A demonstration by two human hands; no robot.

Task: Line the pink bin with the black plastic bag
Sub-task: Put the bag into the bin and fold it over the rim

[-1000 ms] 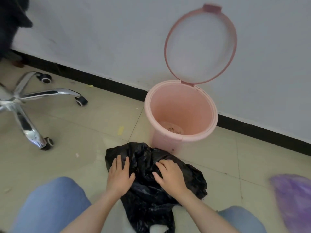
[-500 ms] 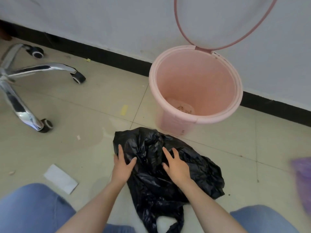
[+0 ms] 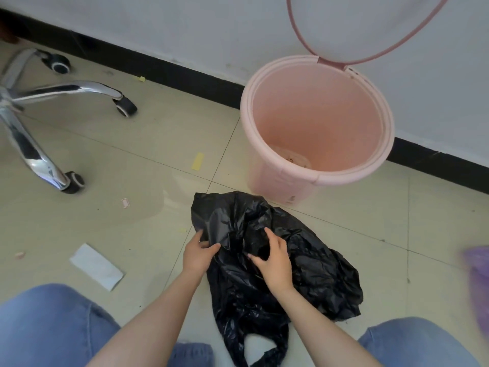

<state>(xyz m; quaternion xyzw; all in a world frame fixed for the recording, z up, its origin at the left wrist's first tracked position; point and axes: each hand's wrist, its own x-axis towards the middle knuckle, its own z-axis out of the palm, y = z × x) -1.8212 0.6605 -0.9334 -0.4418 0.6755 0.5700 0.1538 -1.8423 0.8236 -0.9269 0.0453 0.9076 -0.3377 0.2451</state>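
Bag [image 3: 312,271] lies crumpled on the tiled floor [image 3: 158,144], between the person's knees and the bin [image 3: 280,178], its far edge just short of the bin's base. Around it: a chrome chair base [image 3: 34,102] with black casters stands well to the left, a white slip of paper [image 3: 96,266] lies on the tiles left of the left forearm, and a few small yellow and pink scraps dot the floor. A blurred purple thing [image 3: 476,276] shows at the right edge — too smeared to name. Nothing sits between bag and bin.

The bin stands against the wall [image 3: 185,27], by the black skirting, its ring lid [image 3: 370,56] tipped up and back against the wall. Its mouth is open and unlined; some pale debris lies at the bottom.

The bag is glossy black film, heavily wrinkled, with a looped handle trailing toward the person. Left hand [image 3: 197,256] pinches a fold at the bag's left edge, thumb over the film. Right hand [image 3: 275,263] rests on the middle of the bag with fingers curled and spread — whether it actually grips the film I cannot tell.
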